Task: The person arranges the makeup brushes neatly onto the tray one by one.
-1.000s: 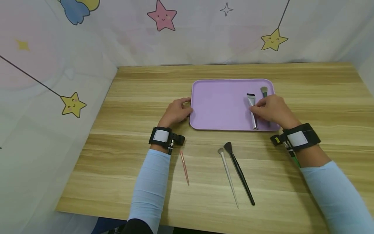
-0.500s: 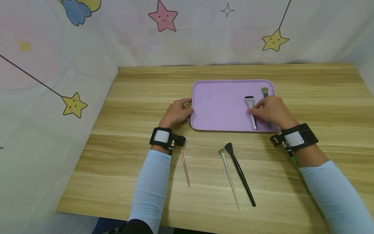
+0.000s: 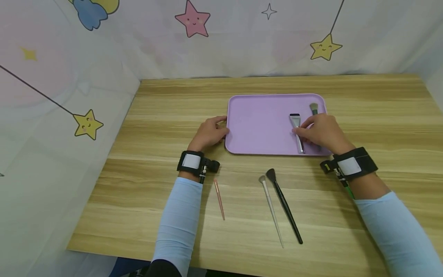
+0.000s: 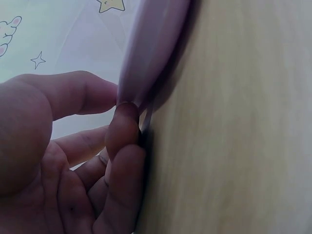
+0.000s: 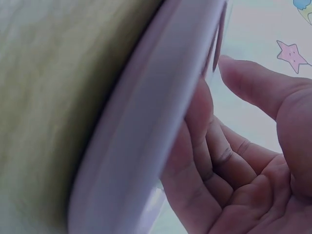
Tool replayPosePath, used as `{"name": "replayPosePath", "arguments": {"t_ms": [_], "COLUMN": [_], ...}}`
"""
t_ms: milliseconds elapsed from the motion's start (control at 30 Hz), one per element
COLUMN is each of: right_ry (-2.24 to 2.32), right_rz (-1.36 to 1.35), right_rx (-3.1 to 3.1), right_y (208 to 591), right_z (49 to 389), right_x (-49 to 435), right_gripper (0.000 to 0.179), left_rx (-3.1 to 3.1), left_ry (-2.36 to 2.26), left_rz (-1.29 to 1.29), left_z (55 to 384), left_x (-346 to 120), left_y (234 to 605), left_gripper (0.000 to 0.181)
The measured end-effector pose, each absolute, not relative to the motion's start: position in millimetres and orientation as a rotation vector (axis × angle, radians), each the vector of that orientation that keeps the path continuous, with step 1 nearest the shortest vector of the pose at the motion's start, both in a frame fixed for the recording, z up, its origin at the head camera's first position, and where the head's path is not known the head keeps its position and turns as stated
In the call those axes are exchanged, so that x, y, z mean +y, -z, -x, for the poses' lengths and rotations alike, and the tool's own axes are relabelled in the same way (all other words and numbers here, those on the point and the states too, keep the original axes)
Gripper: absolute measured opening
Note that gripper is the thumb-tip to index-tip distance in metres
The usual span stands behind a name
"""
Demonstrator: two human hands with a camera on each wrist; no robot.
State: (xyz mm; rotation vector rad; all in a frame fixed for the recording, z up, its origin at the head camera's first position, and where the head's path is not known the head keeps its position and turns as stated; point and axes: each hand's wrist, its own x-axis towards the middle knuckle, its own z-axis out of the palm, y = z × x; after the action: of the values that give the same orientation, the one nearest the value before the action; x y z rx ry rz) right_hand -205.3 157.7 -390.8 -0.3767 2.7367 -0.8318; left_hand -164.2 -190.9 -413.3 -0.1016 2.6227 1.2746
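Observation:
A lilac tray (image 3: 263, 123) lies flat toward the back of the table. My left hand (image 3: 209, 132) grips its left rim, thumb on top and fingers against the edge, as the left wrist view also shows. On the tray's right side, my right hand (image 3: 322, 130) pinches a flat-headed makeup brush (image 3: 295, 120) with a silver ferrule between thumb and fingers. The brush lies on the tray, its middle partly covered by the thumb. A second makeup brush (image 3: 313, 107) with a greenish-grey head lies farther right, its handle mostly hidden under the right hand.
On the wooden table (image 3: 155, 200) in front of the tray lie a small pink brush (image 3: 219, 200), a slim white brush (image 3: 271, 211) and a larger black brush (image 3: 285, 207). A white patterned cloth (image 3: 235, 50) hangs behind the table.
From one second to half a second ago, my right hand shifted the flat-headed brush slightly to the left on the tray. Since then both hands have stayed almost still.

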Motion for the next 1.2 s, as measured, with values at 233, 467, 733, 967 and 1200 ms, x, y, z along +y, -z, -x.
{"name": "replayPosePath", "arguments": {"t_ms": [233,467,733,967,1200], "right_ry": [0.822,0.821,0.836,0.837,0.829], "right_rz": [0.399,0.422,0.439,0.458,0.488], "right_rx": [2.776,2.804,2.84,2.849,2.851], "right_y": [388.4,386.0,383.2,378.1,374.9], "right_z": [200.7,195.5,186.6,177.3,170.6], "right_x": [158.9,160.4,163.8,167.2,168.4], "right_gripper": [0.043,0.044,0.044,0.043,0.041], "left_rx": [2.619,2.642,2.67,2.655,2.662], "left_ry": [-1.285,-1.271,-1.265,-1.27,-1.26], "left_rz": [0.105,0.097,0.079,0.09,0.095], "left_z": [164.2,163.8,163.8,163.7,163.1], "left_x": [-191.3,-190.6,-190.6,-190.2,-189.7], "left_y": [414.1,414.3,414.6,414.2,413.0], "left_gripper": [0.056,0.055,0.054,0.055,0.055]}}
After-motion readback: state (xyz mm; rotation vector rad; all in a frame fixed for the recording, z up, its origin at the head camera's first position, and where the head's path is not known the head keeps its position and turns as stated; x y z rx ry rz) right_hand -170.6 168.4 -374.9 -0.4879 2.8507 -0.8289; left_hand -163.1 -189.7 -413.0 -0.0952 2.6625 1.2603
